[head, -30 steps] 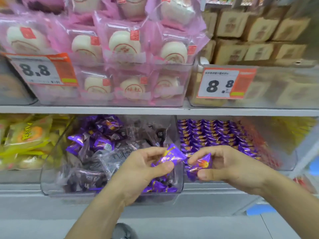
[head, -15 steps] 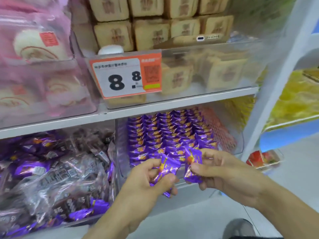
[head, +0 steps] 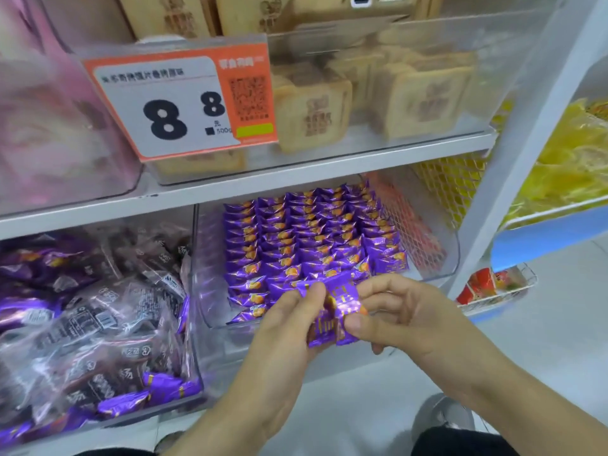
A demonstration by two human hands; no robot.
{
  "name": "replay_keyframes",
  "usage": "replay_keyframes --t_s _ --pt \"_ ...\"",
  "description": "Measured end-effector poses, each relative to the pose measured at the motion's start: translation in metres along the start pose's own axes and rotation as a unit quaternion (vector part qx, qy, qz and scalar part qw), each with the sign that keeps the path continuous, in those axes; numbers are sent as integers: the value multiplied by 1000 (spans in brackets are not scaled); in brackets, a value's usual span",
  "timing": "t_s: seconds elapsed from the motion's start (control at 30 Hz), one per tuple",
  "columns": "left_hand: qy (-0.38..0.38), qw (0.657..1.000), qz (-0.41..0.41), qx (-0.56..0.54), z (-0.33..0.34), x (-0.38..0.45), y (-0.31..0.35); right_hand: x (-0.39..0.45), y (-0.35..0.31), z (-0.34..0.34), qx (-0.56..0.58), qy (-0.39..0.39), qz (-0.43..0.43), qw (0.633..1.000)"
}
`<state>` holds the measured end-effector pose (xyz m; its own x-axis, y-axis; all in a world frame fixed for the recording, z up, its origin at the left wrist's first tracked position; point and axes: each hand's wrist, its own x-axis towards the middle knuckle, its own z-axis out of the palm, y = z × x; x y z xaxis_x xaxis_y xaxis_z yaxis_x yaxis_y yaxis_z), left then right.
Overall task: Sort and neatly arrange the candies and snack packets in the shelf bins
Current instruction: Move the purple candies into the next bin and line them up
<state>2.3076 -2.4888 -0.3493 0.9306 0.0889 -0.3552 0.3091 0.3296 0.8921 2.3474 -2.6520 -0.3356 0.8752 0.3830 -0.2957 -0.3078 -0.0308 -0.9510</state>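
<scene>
A small stack of purple candy packets (head: 332,319) is held in front of a clear bin (head: 437,258) on the lower shelf, pinched from both sides: the left hand (head: 279,327) is clamped on the stack's left edge with thumb and curled fingers, and the right hand (head: 404,315) is closed on its right edge, thumb pressed to the wrapper. Just behind the held packets, inside that clear bin, rows of matching purple packets (head: 312,245) are seen standing in neat, tight lines. To the left of the clear bin, a second bin (head: 194,340) is filled with a loose jumble of dark transparent-wrapped snacks (head: 98,317), with a few purple packets mixed in along its front. Above the clear bin, beige square biscuit packs (head: 309,110) are stacked in an upper-shelf bin, fronted by an orange and white price tag (head: 181,100) marked 8.8. Up and to the left of the clear bin, pink-wrapped goods (head: 56,126) are shown, blurred. To the right of the clear bin, beyond a white shelf upright (head: 526,149), yellow packets (head: 572,159) are visible, and a wire basket (head: 496,287) with red packs is seen lower down.
</scene>
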Motion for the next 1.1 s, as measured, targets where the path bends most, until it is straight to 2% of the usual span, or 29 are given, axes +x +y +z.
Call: replay_keyframes --t_s 0.13,0.27,0.33,0.43,0.53,0.67,0.8,0.93,0.97,1.03,1.07,1.1 --pt "40 998 28 45 9 3 -8 1 4 7 -86 38 -58 994" --pt "49 993 74 76 12 4 -9 4 7 6 -113 44 -77 990" --pt "46 989 100 95 13 3 -9 5 8 7 -85 45 -59 994" --pt "50 969 174 169 11 3 -11 4 3 6 -47 -8 -27 998" --pt "30 954 222 197 8 6 -11 4 -5 -4 -83 -41 -52 994" --pt "-4 962 226 152 10 10 -6 11 -8 -14 -99 -51 -99 989" --pt "21 956 221 192 15 21 -9 25 -16 -30 -216 -44 -127 967" --pt "18 917 239 319 10 30 -8 39 -43 -49 -299 -8 -177 938" --pt "19 892 265 366 7 31 -9 45 -49 -55 -331 17 -196 923" --pt "19 804 319 501 0 32 -7 60 -59 -66 -452 59 -226 861" --pt "8 776 306 552 -2 31 -5 67 -63 -71 -523 55 -224 820" --pt "2 770 265 580 -7 32 -3 74 -66 -76 -586 30 -211 782"
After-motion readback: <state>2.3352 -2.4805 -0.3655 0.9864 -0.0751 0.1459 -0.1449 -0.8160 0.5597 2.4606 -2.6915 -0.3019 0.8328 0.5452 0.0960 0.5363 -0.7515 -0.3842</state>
